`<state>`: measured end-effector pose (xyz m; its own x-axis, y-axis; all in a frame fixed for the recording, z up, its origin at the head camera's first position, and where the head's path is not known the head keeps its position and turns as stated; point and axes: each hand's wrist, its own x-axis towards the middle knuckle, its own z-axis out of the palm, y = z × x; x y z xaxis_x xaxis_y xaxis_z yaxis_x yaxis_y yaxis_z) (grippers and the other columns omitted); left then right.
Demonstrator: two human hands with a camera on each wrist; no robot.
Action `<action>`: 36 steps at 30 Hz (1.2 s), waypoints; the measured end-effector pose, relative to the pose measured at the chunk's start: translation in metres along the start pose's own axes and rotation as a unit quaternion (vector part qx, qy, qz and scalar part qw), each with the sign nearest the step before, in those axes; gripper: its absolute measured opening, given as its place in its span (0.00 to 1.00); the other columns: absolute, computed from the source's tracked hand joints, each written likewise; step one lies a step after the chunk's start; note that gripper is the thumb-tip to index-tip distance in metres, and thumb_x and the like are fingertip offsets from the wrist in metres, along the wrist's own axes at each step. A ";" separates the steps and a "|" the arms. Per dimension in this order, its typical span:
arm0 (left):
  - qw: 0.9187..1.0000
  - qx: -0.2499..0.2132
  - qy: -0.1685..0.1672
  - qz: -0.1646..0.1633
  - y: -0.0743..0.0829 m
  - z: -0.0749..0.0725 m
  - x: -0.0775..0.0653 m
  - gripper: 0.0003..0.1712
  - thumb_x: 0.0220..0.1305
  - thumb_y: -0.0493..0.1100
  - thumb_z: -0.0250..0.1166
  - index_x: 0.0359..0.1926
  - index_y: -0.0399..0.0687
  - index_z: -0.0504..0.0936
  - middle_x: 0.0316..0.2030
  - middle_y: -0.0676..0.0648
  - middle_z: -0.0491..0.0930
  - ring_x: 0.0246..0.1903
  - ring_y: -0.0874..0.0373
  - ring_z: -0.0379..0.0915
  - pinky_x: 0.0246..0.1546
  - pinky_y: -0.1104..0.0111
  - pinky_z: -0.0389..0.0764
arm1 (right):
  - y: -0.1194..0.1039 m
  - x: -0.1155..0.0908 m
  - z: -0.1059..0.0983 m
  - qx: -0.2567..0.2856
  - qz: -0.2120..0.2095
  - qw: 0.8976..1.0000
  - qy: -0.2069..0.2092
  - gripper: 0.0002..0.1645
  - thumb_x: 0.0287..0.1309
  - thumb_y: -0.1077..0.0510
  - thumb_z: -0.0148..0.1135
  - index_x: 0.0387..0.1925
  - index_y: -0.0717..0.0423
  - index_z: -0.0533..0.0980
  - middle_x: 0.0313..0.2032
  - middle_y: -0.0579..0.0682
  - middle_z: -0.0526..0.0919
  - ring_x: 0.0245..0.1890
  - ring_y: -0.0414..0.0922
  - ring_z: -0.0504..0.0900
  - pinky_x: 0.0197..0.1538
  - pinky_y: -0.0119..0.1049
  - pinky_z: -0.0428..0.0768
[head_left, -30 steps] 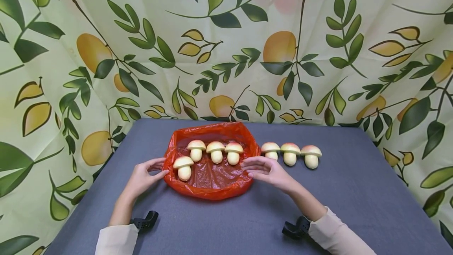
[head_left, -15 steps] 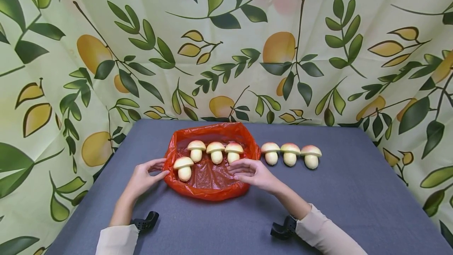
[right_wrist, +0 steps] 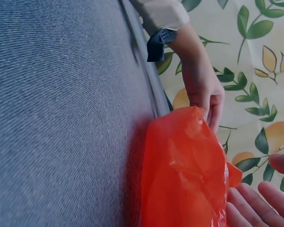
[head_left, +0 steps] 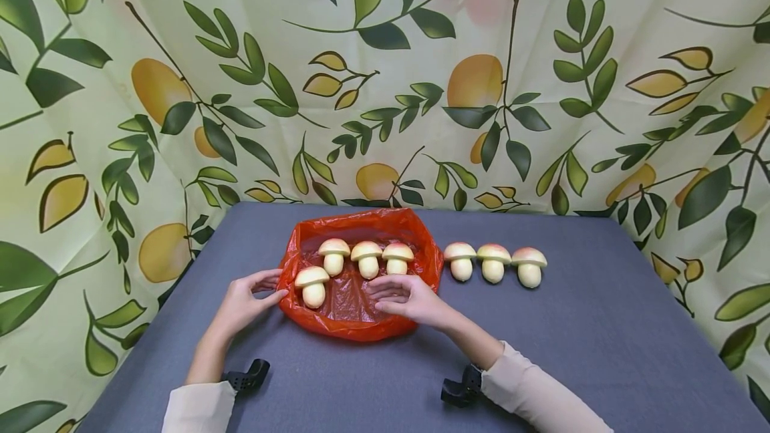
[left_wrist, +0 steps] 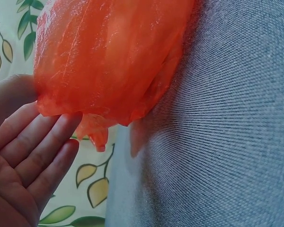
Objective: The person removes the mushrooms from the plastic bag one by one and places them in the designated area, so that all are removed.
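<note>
A red plastic bag lies with its mouth spread wide on the table. Several toy-like mushrooms with cream stems and pink-tinged caps are inside it. At the bag's left rim, my left hand holds the edge between thumb and fingers; in the left wrist view the bag hides the thumb tip. My right hand reaches over the right rim, its relaxed fingers above the bag's inside, just below a mushroom. Nothing shows between thumb and fingers of the right hand in the right wrist view.
Three more mushrooms stand in a row just right of the bag. Grey-blue cloth covers the table. A leaf-and-fruit patterned curtain hangs behind and along the sides. Each wrist wears a black camera mount.
My right hand has moved left from the bag's right rim to over its inside, uncovering the nearest mushroom of the outside row. The left hand has stayed at the left rim.
</note>
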<state>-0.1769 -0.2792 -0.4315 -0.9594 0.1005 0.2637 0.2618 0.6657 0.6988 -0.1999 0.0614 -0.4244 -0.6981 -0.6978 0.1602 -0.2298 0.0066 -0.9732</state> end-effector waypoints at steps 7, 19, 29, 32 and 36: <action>1.000 0.000 -0.002 -0.002 0.000 0.000 0.000 0.22 0.54 0.37 0.71 0.51 0.35 0.81 0.38 0.39 0.87 0.35 0.79 0.76 0.43 0.69 0.84 | 0.003 0.012 0.008 0.021 0.017 1.000 0.005 0.27 0.59 0.68 0.60 0.57 0.78 0.67 0.55 0.80 0.72 0.56 0.72 0.74 0.54 0.26 0.81; 1.000 -0.001 -0.003 0.000 0.000 -0.001 0.000 0.22 0.55 0.38 0.71 0.51 0.36 0.81 0.38 0.40 0.87 0.36 0.77 0.77 0.43 0.65 0.85 | 0.003 0.036 0.026 -0.011 0.034 0.999 0.021 0.25 0.60 0.65 0.61 0.56 0.76 0.70 0.54 0.76 0.75 0.56 0.68 0.77 0.55 0.32 0.83; 1.000 -0.004 -0.005 -0.001 0.000 -0.001 0.000 0.22 0.55 0.38 0.71 0.52 0.36 0.81 0.38 0.40 0.87 0.36 0.77 0.77 0.43 0.66 0.85 | 0.008 0.057 0.042 -0.020 0.070 0.995 0.061 0.25 0.58 0.64 0.64 0.55 0.72 0.72 0.55 0.71 0.78 0.56 0.62 0.79 0.56 0.36 0.83; 1.000 -0.004 -0.006 -0.004 0.001 -0.002 0.000 0.22 0.55 0.39 0.71 0.52 0.36 0.81 0.39 0.40 0.87 0.36 0.76 0.78 0.44 0.65 0.84 | 0.008 0.063 0.048 -0.025 0.075 0.994 0.079 0.26 0.57 0.63 0.65 0.55 0.73 0.72 0.54 0.70 0.78 0.56 0.62 0.79 0.56 0.37 0.83; 1.000 -0.003 -0.007 -0.008 0.001 -0.002 0.001 0.22 0.56 0.39 0.71 0.52 0.37 0.81 0.39 0.40 0.87 0.37 0.75 0.78 0.44 0.65 0.84 | 0.008 0.070 0.055 -0.036 0.074 0.992 0.098 0.26 0.56 0.63 0.66 0.54 0.72 0.73 0.54 0.70 0.79 0.55 0.62 0.80 0.56 0.39 0.83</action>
<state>-0.1772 -0.2795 -0.4293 -0.9646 0.1002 0.2438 0.2474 0.6626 0.7069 -0.2138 -0.0269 -0.4304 -0.8445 -0.5330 0.0526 -0.1578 0.1538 -0.9754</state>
